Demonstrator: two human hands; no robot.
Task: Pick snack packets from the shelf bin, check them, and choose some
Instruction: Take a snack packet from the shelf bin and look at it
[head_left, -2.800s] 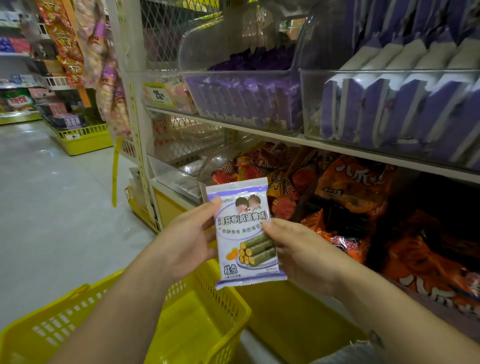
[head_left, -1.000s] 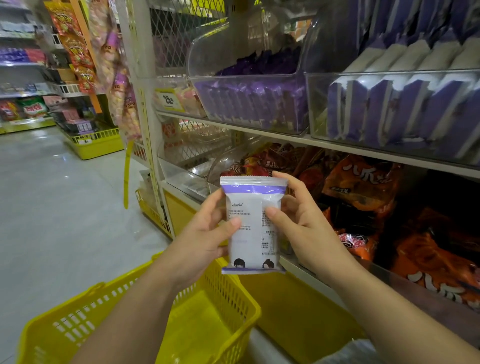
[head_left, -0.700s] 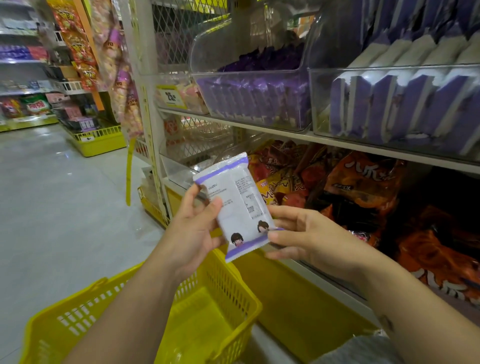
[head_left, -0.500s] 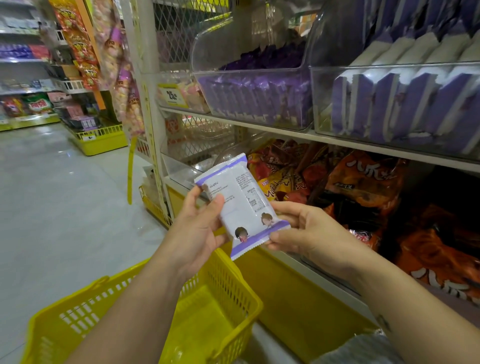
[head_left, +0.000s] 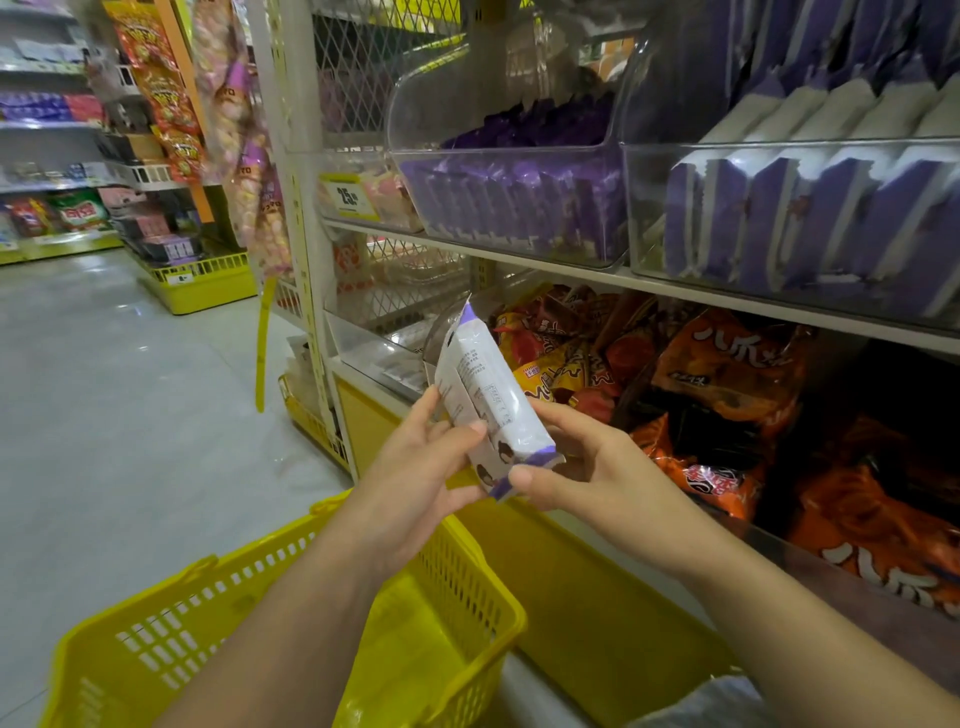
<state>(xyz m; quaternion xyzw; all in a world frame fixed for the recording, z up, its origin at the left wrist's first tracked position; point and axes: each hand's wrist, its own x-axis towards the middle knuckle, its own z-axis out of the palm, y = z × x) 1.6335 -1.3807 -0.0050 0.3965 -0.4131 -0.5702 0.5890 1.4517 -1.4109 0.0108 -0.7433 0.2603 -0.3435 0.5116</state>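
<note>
White plastic snack packet (head_left: 488, 400) with purple sealed ends: held up in the air between both hands. It is tilted, with the upper end leaning away and to the left. The back panel of small print faces the camera. Two small cartoon heads show near its lower end.

Left hand (head_left: 415, 483): grips the packet's left side, thumb laid across the printed face, fingers curled behind. Right hand (head_left: 587, 467): pinches the lower purple seal between thumb and fingers, forefinger along the packet's right edge. Both forearms bare.

Directly below the grip: yellow plastic shopping basket (head_left: 171, 639) with slotted walls, its far rim under the left wrist.

Behind the grip, level with it: lower shelf heaped with orange and red foil snack bags (head_left: 727, 374).

Above the grip and to the right: two clear plastic shelf bins side by side. The nearer bin (head_left: 519, 208) holds upright dark purple packets. The bin further right (head_left: 805, 223) holds upright purple-and-white packets.

Above-left of the grip: yellow price tag (head_left: 348, 197) at the shelf edge, white wire mesh beside it.

Far left of the grip: grey tiled floor (head_left: 104, 415), hanging strips of red and pink snack bags (head_left: 166, 104), and blurred distant shelving.
</note>
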